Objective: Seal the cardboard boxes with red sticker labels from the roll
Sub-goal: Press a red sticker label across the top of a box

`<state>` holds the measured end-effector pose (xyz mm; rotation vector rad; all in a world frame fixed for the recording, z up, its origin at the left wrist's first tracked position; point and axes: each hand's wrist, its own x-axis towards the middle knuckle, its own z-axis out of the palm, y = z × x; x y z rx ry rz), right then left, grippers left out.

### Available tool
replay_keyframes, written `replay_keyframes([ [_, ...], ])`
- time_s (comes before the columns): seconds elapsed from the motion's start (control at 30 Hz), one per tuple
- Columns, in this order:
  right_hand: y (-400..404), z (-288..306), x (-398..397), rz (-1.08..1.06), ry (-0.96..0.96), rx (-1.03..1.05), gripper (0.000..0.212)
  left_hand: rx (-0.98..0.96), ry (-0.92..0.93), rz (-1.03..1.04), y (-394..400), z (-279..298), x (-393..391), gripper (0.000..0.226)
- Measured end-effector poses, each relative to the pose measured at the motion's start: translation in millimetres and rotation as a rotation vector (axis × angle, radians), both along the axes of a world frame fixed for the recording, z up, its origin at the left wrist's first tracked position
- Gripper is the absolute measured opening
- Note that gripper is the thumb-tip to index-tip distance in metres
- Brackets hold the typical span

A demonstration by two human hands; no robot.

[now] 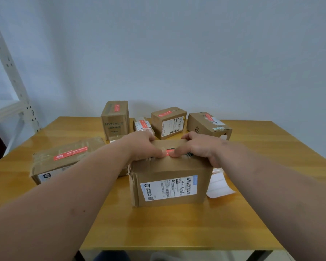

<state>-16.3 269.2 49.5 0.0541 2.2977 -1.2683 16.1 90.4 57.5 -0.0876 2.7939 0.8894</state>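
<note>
A cardboard box (169, 178) with a white shipping label on its front stands in the middle of the wooden table (177, 223). A red sticker label (168, 152) lies across its top seam, mostly hidden under my thumbs. My left hand (145, 146) and my right hand (199, 147) both rest on the box top, thumbs pressing the sticker from either side, fingers curled over the far edge. A white strip of label backing (219, 185) trails on the table right of the box; the roll itself is hidden.
Several other cardboard boxes carrying red stickers stand around: a flat one (66, 159) at the left, a tall one (115, 119) behind, a small one (142, 125), and two more (168, 121) (207, 124) at the back right. A white metal shelf (9, 87) stands at the far left.
</note>
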Motion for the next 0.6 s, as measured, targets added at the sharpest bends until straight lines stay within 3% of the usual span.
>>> replay_keyframes([
  [0.07, 0, -1, -2, -0.008, -0.007, -0.006, 0.071, 0.023, -0.014, 0.012, -1, 1, 0, 0.061],
  [0.23, 8, 2, -1, -0.021, -0.049, -0.124, 0.056, 0.044, -0.039, 0.008, -9, 6, 0, 0.059],
  [0.33, 4, 2, 2, -0.035, -0.036, -0.087, 0.042, 0.022, -0.005, 0.02, -6, 4, -2, 0.046],
  [0.47, 0, -4, 0, -0.053, 0.066, 0.026, 0.053, 0.027, 0.079, 0.089, -5, -4, -3, 0.038],
  [0.53, 2, -2, 0, -0.059, 0.053, -0.009, 0.043, 0.01, 0.068, 0.105, -5, -8, -3, 0.044],
  [0.6, 5, 1, 1, -0.064, 0.037, -0.051, 0.024, 0.117, 0.02, 0.114, -4, -9, -3, 0.045],
])
